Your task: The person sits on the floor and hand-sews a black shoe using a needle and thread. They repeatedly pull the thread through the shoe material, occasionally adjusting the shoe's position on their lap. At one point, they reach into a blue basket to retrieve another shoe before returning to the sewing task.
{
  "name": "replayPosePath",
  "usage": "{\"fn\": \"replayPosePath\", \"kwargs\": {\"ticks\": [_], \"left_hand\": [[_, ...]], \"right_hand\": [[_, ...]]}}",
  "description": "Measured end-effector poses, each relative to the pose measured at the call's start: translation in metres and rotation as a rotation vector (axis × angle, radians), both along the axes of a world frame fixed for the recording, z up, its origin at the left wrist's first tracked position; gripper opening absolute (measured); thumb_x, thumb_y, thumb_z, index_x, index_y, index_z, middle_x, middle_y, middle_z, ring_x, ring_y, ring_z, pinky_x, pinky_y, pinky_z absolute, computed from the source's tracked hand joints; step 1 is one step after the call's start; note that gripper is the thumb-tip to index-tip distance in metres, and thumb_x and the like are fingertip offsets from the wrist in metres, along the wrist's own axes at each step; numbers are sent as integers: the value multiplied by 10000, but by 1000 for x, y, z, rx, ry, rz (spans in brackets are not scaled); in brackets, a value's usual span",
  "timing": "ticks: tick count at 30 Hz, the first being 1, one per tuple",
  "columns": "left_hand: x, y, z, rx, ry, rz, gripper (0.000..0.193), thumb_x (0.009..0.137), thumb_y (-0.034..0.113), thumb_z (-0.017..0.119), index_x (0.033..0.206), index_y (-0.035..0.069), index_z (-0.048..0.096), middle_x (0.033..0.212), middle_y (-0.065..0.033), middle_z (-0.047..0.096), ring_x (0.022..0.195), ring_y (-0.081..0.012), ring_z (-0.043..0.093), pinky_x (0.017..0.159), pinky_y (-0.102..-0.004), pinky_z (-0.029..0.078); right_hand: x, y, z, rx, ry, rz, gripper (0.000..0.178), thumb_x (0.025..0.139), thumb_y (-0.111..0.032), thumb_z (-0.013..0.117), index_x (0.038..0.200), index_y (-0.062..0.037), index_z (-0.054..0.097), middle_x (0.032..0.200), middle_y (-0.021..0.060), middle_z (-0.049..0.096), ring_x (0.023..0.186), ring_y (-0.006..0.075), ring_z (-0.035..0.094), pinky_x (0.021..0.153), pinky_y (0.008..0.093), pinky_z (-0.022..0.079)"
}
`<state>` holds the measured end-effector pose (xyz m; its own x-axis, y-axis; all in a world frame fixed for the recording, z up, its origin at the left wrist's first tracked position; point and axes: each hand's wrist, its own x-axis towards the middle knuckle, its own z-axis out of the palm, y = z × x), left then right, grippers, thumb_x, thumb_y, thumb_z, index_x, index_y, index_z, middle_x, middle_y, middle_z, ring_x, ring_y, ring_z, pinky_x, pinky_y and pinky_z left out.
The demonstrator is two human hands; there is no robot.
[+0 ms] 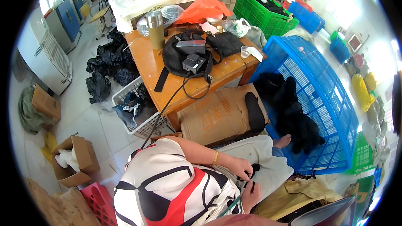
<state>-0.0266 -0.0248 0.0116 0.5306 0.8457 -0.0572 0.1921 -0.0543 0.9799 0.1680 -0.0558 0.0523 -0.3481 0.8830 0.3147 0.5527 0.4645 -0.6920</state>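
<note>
Over my lap, my left hand (240, 168), with a gold bracelet at the wrist, pinches a small piece of black cloth (256, 167). Just below it, my right hand (251, 195) is closed with fingertips at the same dark cloth. The two hands almost touch. Most of the cloth is hidden by my fingers, so its full shape cannot be made out. A pale grey cloth (270, 161) is spread across my lap beneath both hands. Beyond it, a long black sock-like piece (254, 112) lies on a cardboard box (209, 119).
A large blue plastic crate (312, 79) holding a black fabric heap (289, 109) stands at right, a bare foot (282, 141) by it. Ahead, a wooden table (146, 65) carries a black bag (173, 58) and a thermos (155, 31). A white basket (146, 130) sits left of it.
</note>
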Motion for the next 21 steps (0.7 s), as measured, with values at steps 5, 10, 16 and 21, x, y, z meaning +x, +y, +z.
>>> {"fn": "replayPosePath", "kwargs": {"ticks": [5,10,16,21], "left_hand": [[0,4,5,-177,-69,-71,259,859,264,696,982,35,689,779,-20,669,696,-109,600,593,-278,485],[3,2,-11,-33,-165,44,212,863,220,693,963,34,685,784,-30,677,705,-107,605,634,-280,488],[-6,0,-8,-103,-226,140,172,874,197,677,945,40,679,781,-11,677,699,-98,596,640,-274,483],[-9,19,-2,-21,-167,155,166,923,178,640,1010,43,684,865,-5,675,835,-95,598,763,-272,487]], "right_hand": [[6,0,0,-59,-1,-1,183,904,-54,598,757,31,531,662,148,499,594,294,479,546,394,361],[13,2,-17,-196,114,-31,196,938,-111,585,819,44,578,692,139,540,623,229,514,573,375,397],[9,2,-20,-471,562,-147,160,1009,-118,507,1005,23,583,737,34,585,646,89,526,610,233,450],[27,19,-34,-464,461,-189,129,951,-28,562,1049,46,602,804,82,635,690,133,603,660,250,508]]}}
